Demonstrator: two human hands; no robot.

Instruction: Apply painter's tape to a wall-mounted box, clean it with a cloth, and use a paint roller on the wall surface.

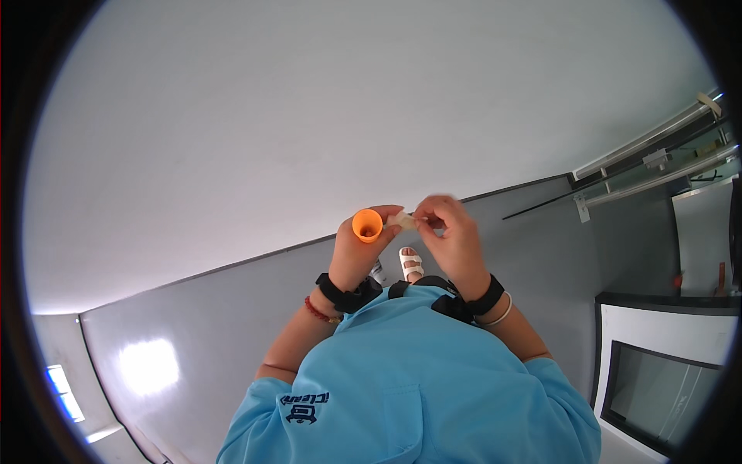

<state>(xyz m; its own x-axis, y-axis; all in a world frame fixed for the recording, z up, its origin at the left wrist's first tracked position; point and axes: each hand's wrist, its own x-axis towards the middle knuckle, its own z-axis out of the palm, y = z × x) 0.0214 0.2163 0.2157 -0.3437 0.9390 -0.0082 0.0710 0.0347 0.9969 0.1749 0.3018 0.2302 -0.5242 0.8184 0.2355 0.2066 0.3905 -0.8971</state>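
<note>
In the head view, my left hand (360, 255) holds a small orange cup (367, 225) with its open mouth facing the camera; something small and brownish lies at its bottom. Between the thumb and fingers of that same hand is one end of a small, pale, crumpled piece of thin material (404, 220), perhaps paper or film. My right hand (455, 243) pinches the piece's other end between thumb and index finger. Its fingers are slightly blurred. Both hands are raised in front of my body, close together. What the pale piece is exactly, I cannot tell.
A plain pale wall (348, 116) rises ahead, meeting the grey floor (249, 313) along a dark skirting line. Metal rails (661, 174) run at the right, above a white, dark-edged frame with a glass panel (661, 388). My white-strapped sandal (411, 264) shows below the hands.
</note>
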